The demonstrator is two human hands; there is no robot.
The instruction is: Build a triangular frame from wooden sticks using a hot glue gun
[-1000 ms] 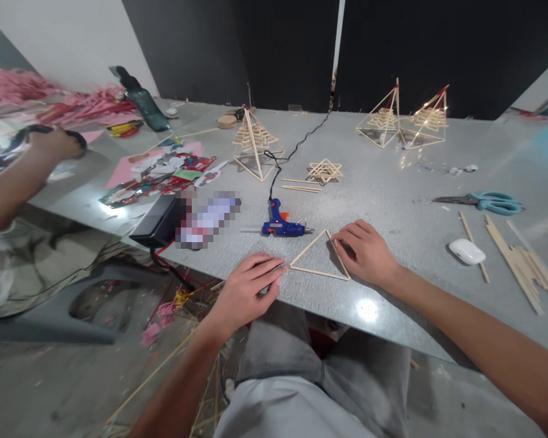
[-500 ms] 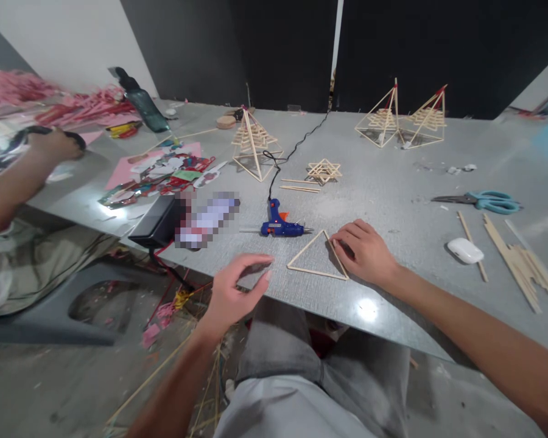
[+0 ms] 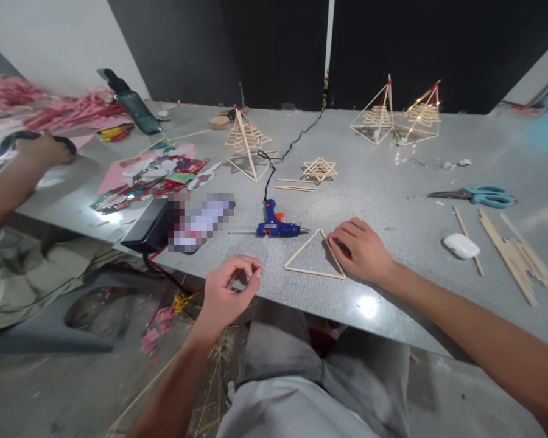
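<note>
Resting at three o'clock of the stick triangle (image 3: 314, 272) on the desk (image 3: 393, 228), my right hand (image 3: 360, 249) sets curled fingers at its edge, grip unclear! Well apart, nine o'clock: my left hand (image 3: 231, 286), thumb near fingertips, pinch uncertain; glue gun (image 3: 277, 230) at ten.

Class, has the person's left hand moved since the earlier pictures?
Yes: judged against the glue gun, the left hand has moved left, away from the stick triangle.

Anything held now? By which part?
Left hand: nothing visible in it. Right hand: at the upper right side of the stick triangle; can't tell whether gripping or just touching.
</note>
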